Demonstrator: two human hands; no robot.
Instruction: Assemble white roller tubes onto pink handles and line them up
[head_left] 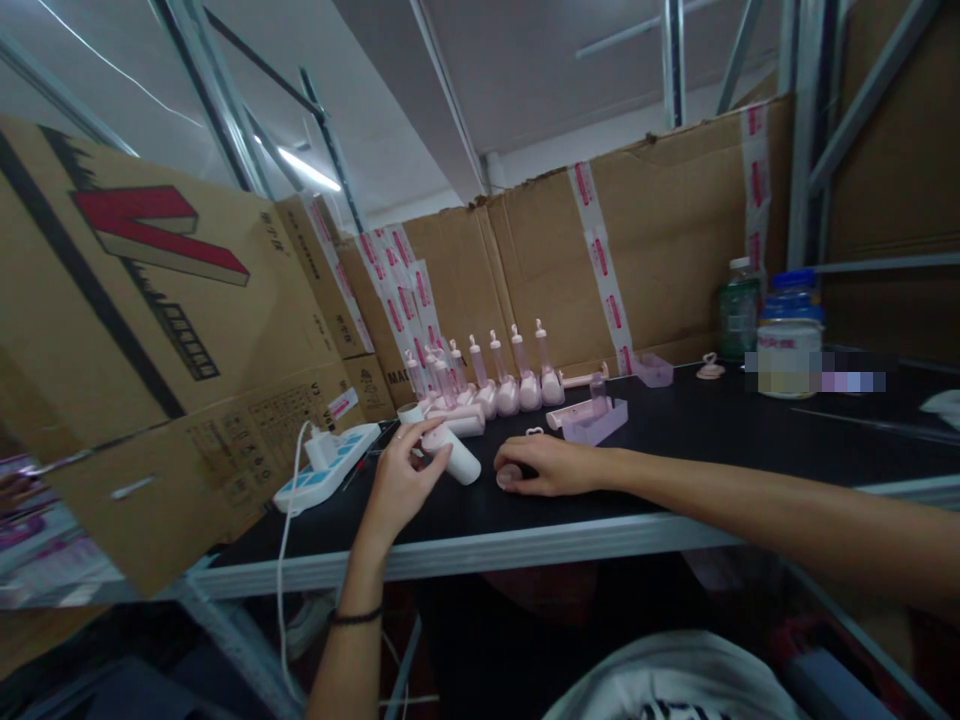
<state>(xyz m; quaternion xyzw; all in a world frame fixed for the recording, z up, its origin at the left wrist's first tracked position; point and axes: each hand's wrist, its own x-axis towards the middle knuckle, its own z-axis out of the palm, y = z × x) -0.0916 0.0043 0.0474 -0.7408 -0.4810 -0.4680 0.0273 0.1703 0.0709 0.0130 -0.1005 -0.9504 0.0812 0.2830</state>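
left hand (399,483): fingers closed on white tube (456,456) | right hand (551,465): closed on pink cap (508,476) | both on surface (675,450)

Your left hand (401,478) is curling its fingers around a short, pale pink-and-white plastic cylinder (456,456), which is lying on its side on the black worktop (675,450), slanting away to your left. Just beside it, your right hand (551,466) is resting flat over a small round pink plastic cap (508,476), covering most of it.
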